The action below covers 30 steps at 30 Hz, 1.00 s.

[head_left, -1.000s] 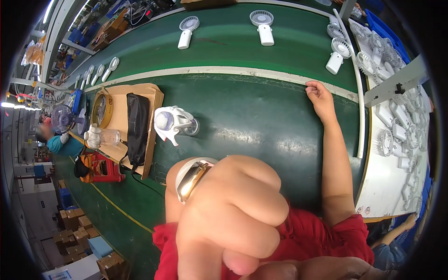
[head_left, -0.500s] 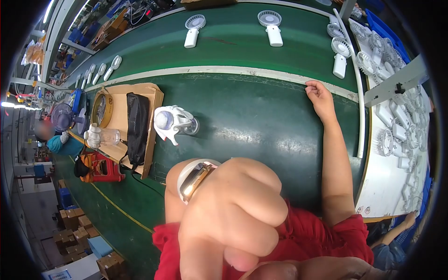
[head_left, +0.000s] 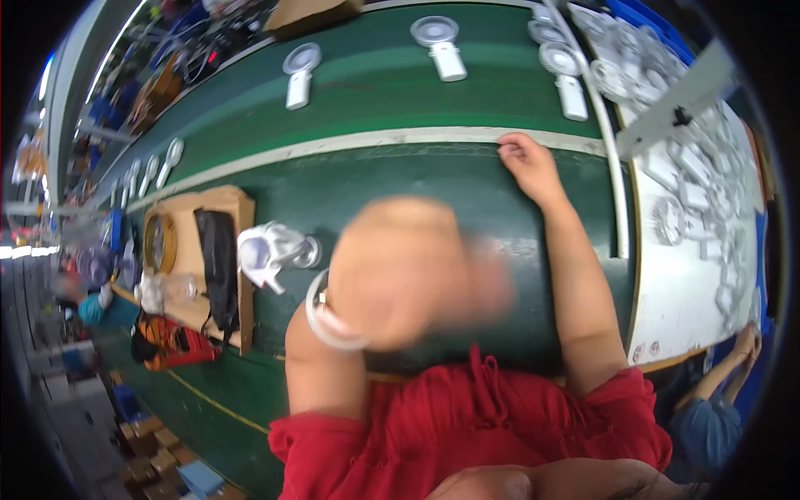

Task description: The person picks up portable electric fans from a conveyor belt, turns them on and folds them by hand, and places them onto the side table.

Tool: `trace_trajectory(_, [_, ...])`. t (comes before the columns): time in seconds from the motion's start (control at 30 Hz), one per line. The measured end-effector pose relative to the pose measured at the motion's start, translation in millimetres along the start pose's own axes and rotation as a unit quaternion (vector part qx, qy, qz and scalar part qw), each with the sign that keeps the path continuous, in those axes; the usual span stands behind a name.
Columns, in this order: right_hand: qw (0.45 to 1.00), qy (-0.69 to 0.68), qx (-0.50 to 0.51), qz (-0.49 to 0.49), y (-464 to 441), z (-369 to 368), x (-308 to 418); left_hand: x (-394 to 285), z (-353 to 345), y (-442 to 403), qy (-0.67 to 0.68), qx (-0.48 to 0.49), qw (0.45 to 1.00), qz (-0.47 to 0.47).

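Observation:
My left hand [head_left: 417, 271], with a white band at its wrist, is raised over the green tabletop; motion smears its fingers. At the table's far edge, by the pale strip, rests my right hand [head_left: 529, 165]; its fingers are curled in and nothing shows in them. A clear bottle with a white cover [head_left: 268, 252] stands left of my left hand. Beyond the strip, white handheld fans lie on the green belt [head_left: 367, 104], including one at its middle [head_left: 448, 61] and one at the right [head_left: 572, 97].
A cardboard tray [head_left: 247, 283] at the left holds a black pouch [head_left: 218, 267], a tape roll and another bottle. Many white fans lie on a white table [head_left: 671, 308] at the right, past a white pipe [head_left: 615, 175]. Co-workers are at the far left and lower right.
My left hand has moved from close to the camera down and forward over the table. The whole view has shifted. My right hand stays at the table's far edge.

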State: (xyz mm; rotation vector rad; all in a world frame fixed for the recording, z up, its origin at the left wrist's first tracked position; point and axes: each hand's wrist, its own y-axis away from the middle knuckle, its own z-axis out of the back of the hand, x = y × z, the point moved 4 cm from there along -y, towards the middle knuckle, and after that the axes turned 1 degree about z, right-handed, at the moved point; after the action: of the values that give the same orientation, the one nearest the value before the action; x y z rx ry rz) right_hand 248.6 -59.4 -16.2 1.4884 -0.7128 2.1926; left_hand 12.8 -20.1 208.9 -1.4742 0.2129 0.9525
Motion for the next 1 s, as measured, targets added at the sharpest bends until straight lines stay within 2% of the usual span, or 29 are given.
trace_trajectory(0.03, [1.0, 0.007, -0.005, 0.003, 0, 0, 0, 26, 5, 1, -0.075, -0.067, 0.988, 0.119])
trace_trajectory(0.07, [1.0, 0.013, -0.011, 0.002, 0, 1, 2, 57, 8, -3, -0.054, -0.079, 0.962, 0.256])
trace_trajectory(0.1, [1.0, 0.018, -0.015, 0.0, 1, 1, 4, 92, 11, -4, -0.102, -0.062, 0.943, 0.31])
trace_trajectory(0.13, [1.0, 0.013, -0.022, -0.005, 0, 0, 1, 128, 18, 3, -0.187, -0.031, 0.938, 0.289])
trace_trajectory(0.2, [0.999, 0.03, -0.028, -0.009, 0, 0, 8, 183, 29, 13, -0.402, 0.04, 0.877, 0.259])
trace_trajectory(0.23, [0.999, 0.023, -0.03, -0.01, -1, -1, 10, 203, 32, 16, -0.412, 0.068, 0.84, 0.347])
trace_trajectory(0.27, [0.999, 0.014, -0.033, -0.006, 0, -1, 11, 220, 29, 13, -0.408, 0.076, 0.843, 0.342])
trace_trajectory(0.33, [0.999, 0.011, -0.031, -0.008, 0, 0, 12, 254, 26, 4, -0.498, 0.106, 0.78, 0.364])
trace_trajectory(0.37, [0.999, 0.006, -0.029, -0.014, 0, 0, 13, 269, 24, -3, -0.482, 0.113, 0.776, 0.39])
trace_trajectory(0.43, [0.999, -0.001, -0.027, -0.02, 0, 1, 14, 295, 14, -16, -0.532, 0.149, 0.74, 0.383])
trace_trajectory(0.57, [0.999, -0.002, -0.035, -0.02, 0, 3, 18, 336, 2, -35, -0.531, 0.172, 0.73, 0.394])
trace_trajectory(0.63, [0.999, -0.025, -0.029, -0.015, 1, 3, 18, 347, 1, -37, -0.548, 0.211, 0.705, 0.397])
trace_trajectory(0.67, [0.999, -0.027, -0.031, -0.015, 0, 3, 17, 345, 2, -40, -0.53, 0.184, 0.725, 0.4])
trace_trajectory(0.73, [0.999, -0.032, -0.027, -0.025, 0, 4, 16, 358, 17, -40, -0.56, 0.178, 0.723, 0.364])
trace_trajectory(0.77, [0.999, -0.037, -0.024, -0.029, 0, 3, 15, 356, 24, -40, -0.573, 0.184, 0.74, 0.298])
trace_trajectory(0.83, [0.999, -0.035, -0.027, -0.017, 1, 3, 15, 353, 44, -34, -0.568, 0.076, 0.744, 0.344])
trace_trajectory(0.87, [0.999, -0.034, -0.029, -0.022, 1, 3, 15, 344, 49, -32, -0.566, 0.073, 0.75, 0.335])
trace_trajectory(0.93, [0.999, -0.034, -0.027, -0.025, 1, 3, 15, 342, 65, -14, -0.434, -0.047, 0.843, 0.316])
trace_trajectory(0.97, [0.999, -0.03, -0.029, -0.023, 1, 2, 14, 321, 57, -10, -0.082, -0.146, 0.847, 0.505])
trace_trajectory(1.0, [0.999, -0.028, -0.031, -0.023, 0, 3, 13, 306, 51, -1, 0.198, -0.199, 0.821, 0.497])
